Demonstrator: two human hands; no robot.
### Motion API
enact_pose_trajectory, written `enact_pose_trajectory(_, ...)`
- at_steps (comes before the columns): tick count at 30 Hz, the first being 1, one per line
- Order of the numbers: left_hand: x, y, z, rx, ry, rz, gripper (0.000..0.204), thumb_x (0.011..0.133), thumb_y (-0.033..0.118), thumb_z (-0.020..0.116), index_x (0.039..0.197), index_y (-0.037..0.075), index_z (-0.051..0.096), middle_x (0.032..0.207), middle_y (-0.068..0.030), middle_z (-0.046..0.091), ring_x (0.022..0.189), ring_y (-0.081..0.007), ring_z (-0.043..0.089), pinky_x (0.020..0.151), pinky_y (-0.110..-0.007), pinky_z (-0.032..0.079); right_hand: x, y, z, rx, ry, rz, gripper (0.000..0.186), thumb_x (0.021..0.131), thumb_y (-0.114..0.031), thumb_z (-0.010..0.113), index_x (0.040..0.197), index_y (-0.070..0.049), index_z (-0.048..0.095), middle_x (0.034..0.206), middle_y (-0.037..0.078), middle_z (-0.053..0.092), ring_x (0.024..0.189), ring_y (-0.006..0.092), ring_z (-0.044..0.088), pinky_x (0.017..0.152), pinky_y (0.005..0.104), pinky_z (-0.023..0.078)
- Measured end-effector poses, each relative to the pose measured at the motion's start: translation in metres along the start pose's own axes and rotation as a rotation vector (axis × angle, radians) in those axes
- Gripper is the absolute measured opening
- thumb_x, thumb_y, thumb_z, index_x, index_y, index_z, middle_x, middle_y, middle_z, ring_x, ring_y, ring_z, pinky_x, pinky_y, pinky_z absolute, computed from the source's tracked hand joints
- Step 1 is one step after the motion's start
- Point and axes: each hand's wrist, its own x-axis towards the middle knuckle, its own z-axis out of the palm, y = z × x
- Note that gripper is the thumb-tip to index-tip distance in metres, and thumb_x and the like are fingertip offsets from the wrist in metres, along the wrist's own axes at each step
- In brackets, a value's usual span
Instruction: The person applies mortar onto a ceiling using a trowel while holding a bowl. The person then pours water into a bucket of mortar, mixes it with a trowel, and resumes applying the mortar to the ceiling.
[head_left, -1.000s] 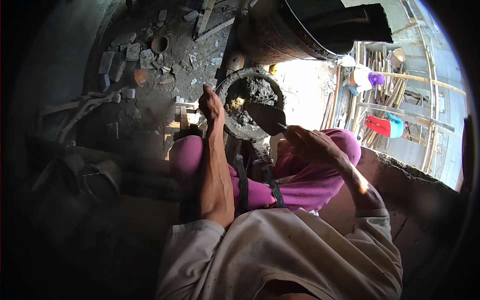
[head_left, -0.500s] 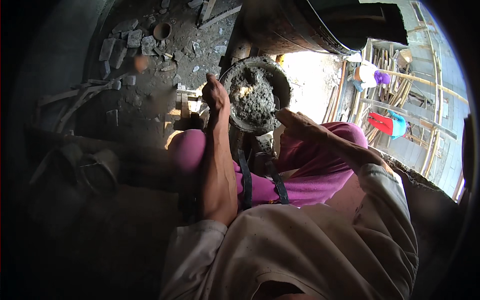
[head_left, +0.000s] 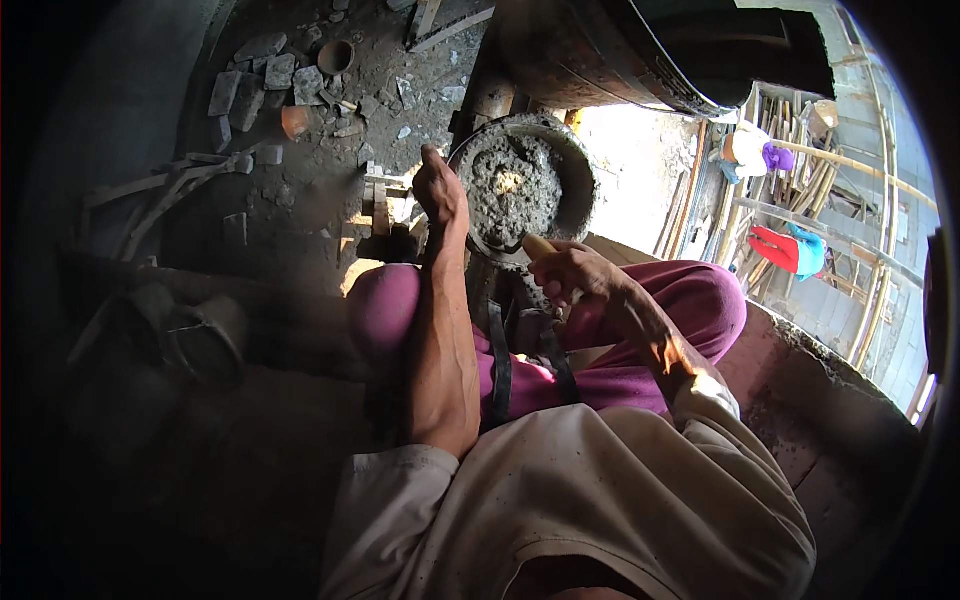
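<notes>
Gripping the round, mortar-crusted grey bucket beyond our pink-clad knees with our left hand (presumably to steady it), we held a pale wooden handle in our right hand.

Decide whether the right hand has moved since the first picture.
Yes: judged against the large drum, the right hand has moved leftward across the picture.

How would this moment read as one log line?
Left hand: at left rim of bucket | Right hand: gripping wooden handle, far end hidden | Bucket: holds grey mix
</notes>
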Motion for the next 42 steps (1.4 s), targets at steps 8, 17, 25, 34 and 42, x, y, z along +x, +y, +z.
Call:
enact_pose_trajectory(8,0.003,-0.009,0.003,-0.012,0.130,0.092,0.070,0.097,0.051,0.032,0.083,-0.011,0.062,0.086,-0.0331,0.063,0.082,-0.0492,0.059,0.071,-0.050,0.045,-0.009,-0.006,0.020,0.978,-0.358,-0.048,0.011,0.086,-0.004,0.051,0.096,-0.001,0.047,0.071,0.002,0.051,0.048,0.0049,0.046,0.040,0.0192,0.040)
enact_pose_trajectory(17,0.019,-0.035,0.004,0.048,0.154,0.168,0.070,0.097,0.050,0.029,0.089,-0.011,0.063,0.094,-0.0343,0.062,0.089,-0.0513,0.058,0.079,-0.052,0.047,-0.088,-0.028,0.021,-0.362,0.285,-0.023,0.026,0.095,-0.024,0.054,0.112,-0.005,0.054,0.078,0.006,0.059,0.050,0.0145,0.052,0.046,0.0303,0.047)
enact_pose_trajectory(25,0.021,-0.025,-0.007,0.089,0.183,0.181,0.072,0.097,0.051,0.029,0.080,-0.010,0.064,0.083,-0.0339,0.063,0.082,-0.0499,0.060,0.074,-0.052,0.048,-0.063,-0.066,-0.041,-2.095,0.456,-0.366,0.029,0.087,-0.015,0.057,0.114,-0.009,0.047,0.067,0.014,0.060,0.057,0.0303,0.065,0.047,0.0434,0.048)
enact_pose_trajectory(34,0.019,-0.017,-0.019,0.123,-0.047,-0.065,0.069,0.095,0.058,0.034,0.125,-0.001,0.054,0.126,-0.0246,0.056,0.113,-0.0414,0.055,0.091,-0.042,0.045,-0.003,0.003,0.006,-0.503,0.151,-0.040,0.019,0.080,-0.010,0.061,0.090,-0.004,0.047,0.073,0.004,0.050,0.052,0.0173,0.052,0.046,0.0306,0.045)
enact_pose_trajectory(42,0.016,-0.021,0.004,0.016,0.207,0.076,0.067,0.096,0.051,0.035,0.088,-0.010,0.063,0.090,-0.0324,0.063,0.085,-0.0498,0.059,0.074,-0.049,0.048,0.002,-0.008,0.023,0.905,-0.404,0.011,0.011,0.089,-0.008,0.051,0.098,-0.002,0.049,0.072,0.002,0.052,0.048,0.0054,0.047,0.042,0.0207,0.042)
